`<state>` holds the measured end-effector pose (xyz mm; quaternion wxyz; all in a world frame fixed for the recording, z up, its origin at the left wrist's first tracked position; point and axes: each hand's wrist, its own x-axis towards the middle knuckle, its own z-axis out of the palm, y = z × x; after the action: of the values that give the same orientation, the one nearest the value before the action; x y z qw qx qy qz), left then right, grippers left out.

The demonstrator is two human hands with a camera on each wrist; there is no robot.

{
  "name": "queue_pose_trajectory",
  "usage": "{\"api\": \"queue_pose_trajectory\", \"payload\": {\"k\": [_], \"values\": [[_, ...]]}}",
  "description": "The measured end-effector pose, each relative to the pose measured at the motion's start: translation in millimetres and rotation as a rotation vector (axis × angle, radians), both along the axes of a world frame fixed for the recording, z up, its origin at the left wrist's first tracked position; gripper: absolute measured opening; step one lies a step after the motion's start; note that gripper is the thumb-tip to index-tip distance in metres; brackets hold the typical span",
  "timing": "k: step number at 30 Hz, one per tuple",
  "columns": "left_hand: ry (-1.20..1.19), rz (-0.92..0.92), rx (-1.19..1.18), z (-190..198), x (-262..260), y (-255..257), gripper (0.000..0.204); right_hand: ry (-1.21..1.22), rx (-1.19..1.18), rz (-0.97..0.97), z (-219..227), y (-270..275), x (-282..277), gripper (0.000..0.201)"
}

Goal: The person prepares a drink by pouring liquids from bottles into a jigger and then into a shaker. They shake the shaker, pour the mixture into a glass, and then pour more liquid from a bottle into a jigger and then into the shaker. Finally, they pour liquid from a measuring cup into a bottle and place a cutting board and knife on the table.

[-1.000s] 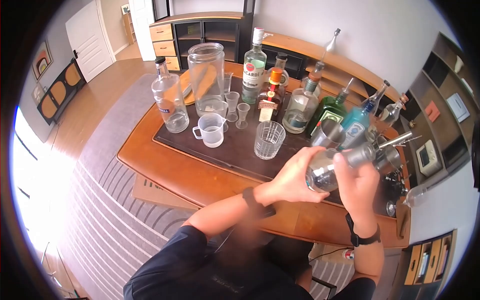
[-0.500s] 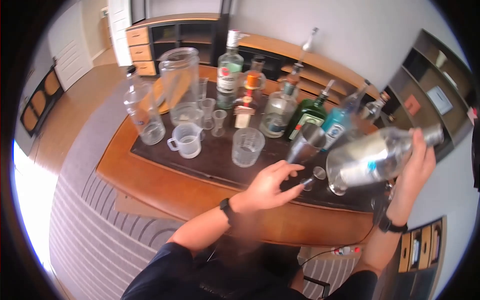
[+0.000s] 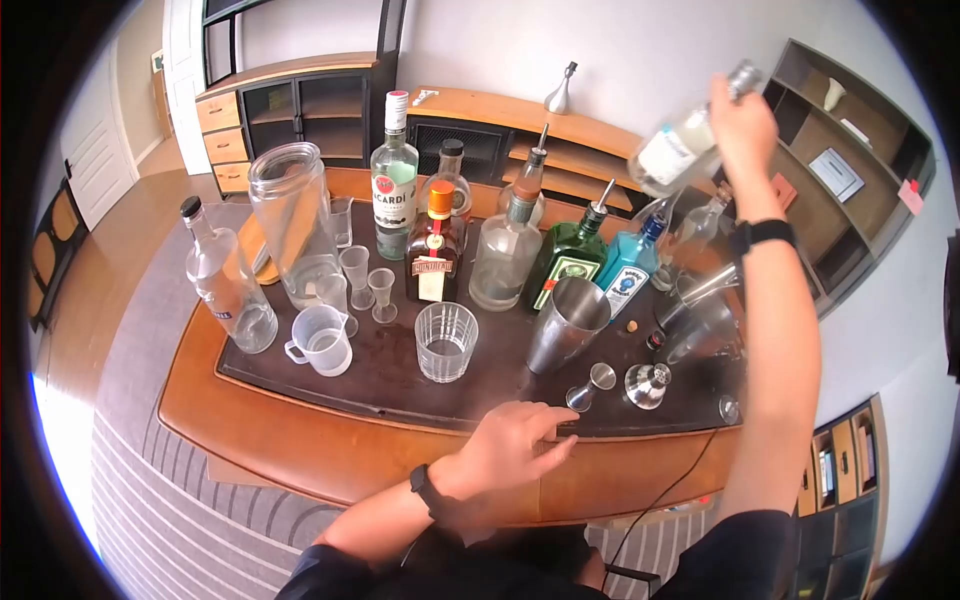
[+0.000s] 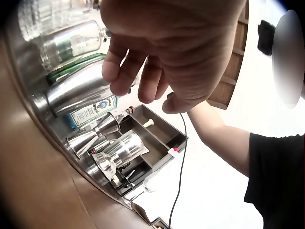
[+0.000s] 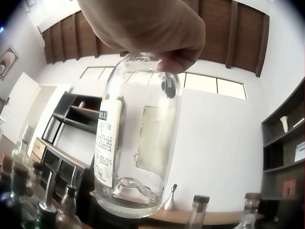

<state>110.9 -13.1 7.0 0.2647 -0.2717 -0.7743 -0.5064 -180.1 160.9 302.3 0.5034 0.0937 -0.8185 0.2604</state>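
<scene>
My right hand [image 3: 745,125] grips a clear glass bottle [image 3: 680,155] by the neck, high above the back right of the table. In the right wrist view that bottle [image 5: 136,143] hangs nearly upright, with a pale label and a little clear liquid at its base. Near the table's front edge, my left hand [image 3: 512,445] hovers with relaxed, spread fingers and holds nothing. Closest to it are a steel double jigger [image 3: 590,388], a steel shaker tin [image 3: 568,325] and a cut-glass tumbler [image 3: 446,343]. A steel shaker top [image 3: 648,386] stands right of the jigger.
Behind the tin are a blue bottle [image 3: 632,265], a green bottle [image 3: 570,265] and a clear bottle with a pourer [image 3: 505,255]. Left of the tumbler are a measuring jug [image 3: 322,342], small glasses, a large glass jar [image 3: 295,225] and another clear bottle [image 3: 230,280].
Both hands held the bottle at first. My left hand has let go and drawn back toward the front edge. My right hand has lifted the bottle away, up toward the back right.
</scene>
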Motion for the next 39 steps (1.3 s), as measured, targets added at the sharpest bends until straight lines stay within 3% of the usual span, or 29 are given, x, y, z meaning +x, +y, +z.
{"api": "queue_pose_trajectory", "payload": {"k": [6, 9, 15, 22, 30, 39], "values": [[-0.026, -0.034, 0.031, 1.4, -2.5, -1.5, 0.025, -0.364, 0.078, -0.093, -82.0, -32.6, -83.5, 0.054], [-0.03, -0.041, 0.021, -0.5, -4.3, -2.2, 0.022, -0.598, 0.098, -0.079, -110.1, -39.2, -90.2, 0.052], [-0.07, -0.017, 0.01, 2.6, -4.9, -6.0, 0.019, -0.77, 0.132, -0.058, -146.1, -49.0, -101.8, 0.047], [-0.087, -0.004, 0.01, -2.1, -5.7, -3.2, 0.019, -0.684, 0.194, -0.023, -171.2, -51.1, -116.9, 0.05], [-0.127, 0.005, 0.024, -4.7, -9.0, -4.3, 0.018, -0.907, 0.179, 0.175, -180.0, -57.8, -132.4, 0.042], [-0.149, 0.029, 0.037, -5.7, -11.0, -4.3, 0.017, -0.802, 0.274, 0.276, -183.7, -40.3, -148.0, 0.032]]}}
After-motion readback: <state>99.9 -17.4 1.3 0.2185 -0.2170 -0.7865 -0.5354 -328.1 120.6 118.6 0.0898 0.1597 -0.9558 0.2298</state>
